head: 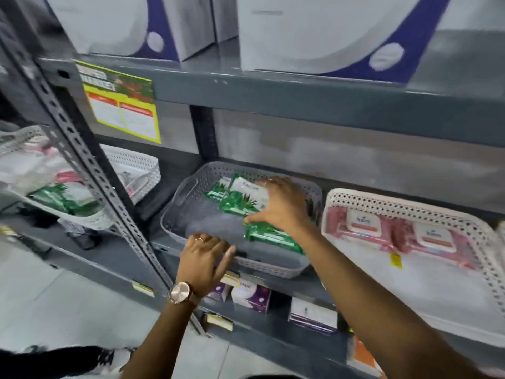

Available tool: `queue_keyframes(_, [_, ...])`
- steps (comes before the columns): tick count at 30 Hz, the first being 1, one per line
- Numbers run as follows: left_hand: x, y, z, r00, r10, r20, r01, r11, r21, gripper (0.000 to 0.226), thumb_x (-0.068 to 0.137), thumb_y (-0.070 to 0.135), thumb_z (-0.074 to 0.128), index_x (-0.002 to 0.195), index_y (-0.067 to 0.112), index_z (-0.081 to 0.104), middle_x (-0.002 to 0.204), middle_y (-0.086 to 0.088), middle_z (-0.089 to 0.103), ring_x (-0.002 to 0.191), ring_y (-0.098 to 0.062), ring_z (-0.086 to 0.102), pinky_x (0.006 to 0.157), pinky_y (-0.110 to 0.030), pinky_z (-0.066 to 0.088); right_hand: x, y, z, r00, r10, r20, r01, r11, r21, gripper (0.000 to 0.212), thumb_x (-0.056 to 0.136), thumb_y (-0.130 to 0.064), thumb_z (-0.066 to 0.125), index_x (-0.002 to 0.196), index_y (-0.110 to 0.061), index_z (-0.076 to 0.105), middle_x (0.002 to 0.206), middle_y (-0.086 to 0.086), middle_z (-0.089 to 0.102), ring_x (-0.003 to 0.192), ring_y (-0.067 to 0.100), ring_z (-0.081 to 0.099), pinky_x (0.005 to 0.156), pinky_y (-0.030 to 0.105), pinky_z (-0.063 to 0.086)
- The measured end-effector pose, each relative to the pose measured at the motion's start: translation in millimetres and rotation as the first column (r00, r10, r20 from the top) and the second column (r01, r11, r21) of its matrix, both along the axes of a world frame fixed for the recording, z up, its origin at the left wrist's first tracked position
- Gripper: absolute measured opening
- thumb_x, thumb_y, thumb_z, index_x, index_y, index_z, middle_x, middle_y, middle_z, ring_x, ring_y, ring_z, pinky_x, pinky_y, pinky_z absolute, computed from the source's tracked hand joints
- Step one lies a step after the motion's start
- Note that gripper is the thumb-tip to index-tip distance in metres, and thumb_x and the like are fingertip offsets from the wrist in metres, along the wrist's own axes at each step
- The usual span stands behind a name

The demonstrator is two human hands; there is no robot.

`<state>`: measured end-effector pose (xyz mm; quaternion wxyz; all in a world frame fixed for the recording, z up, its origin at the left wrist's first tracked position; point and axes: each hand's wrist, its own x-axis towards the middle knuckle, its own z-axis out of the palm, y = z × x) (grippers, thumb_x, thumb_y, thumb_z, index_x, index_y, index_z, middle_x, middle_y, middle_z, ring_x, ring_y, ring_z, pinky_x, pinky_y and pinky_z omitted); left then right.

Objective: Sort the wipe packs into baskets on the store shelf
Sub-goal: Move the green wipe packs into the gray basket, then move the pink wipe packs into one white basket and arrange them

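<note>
A grey perforated basket [191,198] sits on the middle shelf with several green wipe packs [240,198] in it. My right hand [284,206] reaches into the basket, fingers spread over the green packs and thumb on a lower green pack [273,237]. My left hand [205,258], with a watch on the wrist, rests on the basket's front rim, fingers over the edge. To the right, a white perforated basket [410,209] holds two pink wipe packs [396,233].
A slotted grey steel upright [90,170] stands left of the grey basket. Beyond it, white baskets [136,165] hold green and pink packs. Large white boxes [314,34] fill the upper shelf. Purple boxes [251,296] sit on the lower shelf. A yellow price sign [123,105] hangs.
</note>
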<state>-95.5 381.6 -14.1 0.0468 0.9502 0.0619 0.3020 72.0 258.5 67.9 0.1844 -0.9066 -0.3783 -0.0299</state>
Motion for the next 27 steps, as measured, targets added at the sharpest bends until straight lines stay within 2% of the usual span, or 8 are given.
queue_keyframes(4, [0.4, 2.8, -9.5, 1.0, 0.019, 0.021, -0.02, 1.0, 0.013, 0.041, 0.099, 0.038, 0.034, 0.07, 0.019, 0.057, 0.065, 0.0, 0.058, 0.065, -0.025, 0.049, 0.066, -0.037, 0.03, -3.7, 59.9, -14.6, 0.995, 0.094, 0.036, -0.087, 0.982, -0.171, 0.093, 0.055, -0.062, 0.079, 0.133, -0.021, 0.05, 0.132, 0.004, 0.057, 0.124, 0.028, 0.045, 0.102, 0.042, 0.037])
queue_keyframes(9, [-0.3, 2.5, -12.3, 0.998, 0.036, 0.06, -0.035, 0.999, -0.021, 0.042, 0.098, 0.039, 0.036, 0.069, 0.017, 0.056, 0.064, 0.002, 0.056, 0.064, -0.023, 0.047, 0.069, -0.034, 0.031, -9.4, 97.6, -28.3, 0.982, 0.188, -0.027, -0.189, 0.964, -0.186, 0.084, 0.067, -0.059, 0.074, 0.134, -0.015, 0.049, 0.138, 0.006, 0.053, 0.128, 0.028, 0.044, 0.103, 0.041, 0.04])
queue_keyframes(14, [-0.9, -1.6, -5.1, 0.998, 0.064, -0.021, -0.064, 0.998, -0.001, 0.045, 0.099, 0.042, 0.032, 0.074, 0.018, 0.06, 0.068, 0.002, 0.059, 0.068, -0.023, 0.049, 0.071, -0.035, 0.035, -13.7, 87.1, -32.7, 0.983, 0.139, -0.117, -0.147, 0.987, -0.059, 0.074, 0.08, -0.059, 0.062, 0.138, -0.017, 0.045, 0.145, 0.006, 0.048, 0.134, 0.027, 0.041, 0.105, 0.041, 0.039])
queue_keyframes(18, [6.8, -23.1, -0.5, 0.998, 0.065, -0.021, -0.066, 0.997, -0.034, 0.04, 0.096, 0.043, 0.038, 0.08, 0.016, 0.063, 0.075, 0.0, 0.062, 0.072, -0.026, 0.052, 0.072, -0.038, 0.037, -9.9, 48.4, -29.1, 0.988, 0.087, -0.127, -0.078, 0.994, 0.077, 0.061, 0.085, -0.05, 0.061, 0.135, -0.018, 0.05, 0.139, 0.008, 0.052, 0.131, 0.027, 0.042, 0.105, 0.036, 0.037])
queue_keyframes(23, [27.1, -76.5, 10.3, 0.996, -0.056, 0.067, 0.058, 0.998, -0.025, 0.036, 0.096, 0.041, 0.039, 0.081, 0.015, 0.059, 0.079, -0.003, 0.061, 0.074, -0.026, 0.049, 0.071, -0.037, 0.032, -3.2, -13.1, -18.2, 0.995, -0.024, -0.097, 0.044, 0.977, 0.209, 0.05, 0.087, -0.044, 0.061, 0.129, -0.016, 0.056, 0.131, 0.009, 0.059, 0.127, 0.026, 0.046, 0.101, 0.035, 0.041])
queue_keyframes(27, [42.7, -127.0, 19.8, 0.987, -0.145, 0.064, 0.146, 0.989, -0.008, 0.038, 0.097, 0.041, 0.039, 0.085, 0.016, 0.065, 0.083, -0.002, 0.065, 0.077, -0.026, 0.053, 0.075, -0.038, 0.036, 4.0, -75.3, -9.3, 0.991, -0.124, -0.059, 0.136, 0.951, 0.278, 0.042, 0.091, -0.038, 0.057, 0.126, -0.015, 0.059, 0.127, 0.009, 0.063, 0.123, 0.026, 0.05, 0.098, 0.034, 0.043])
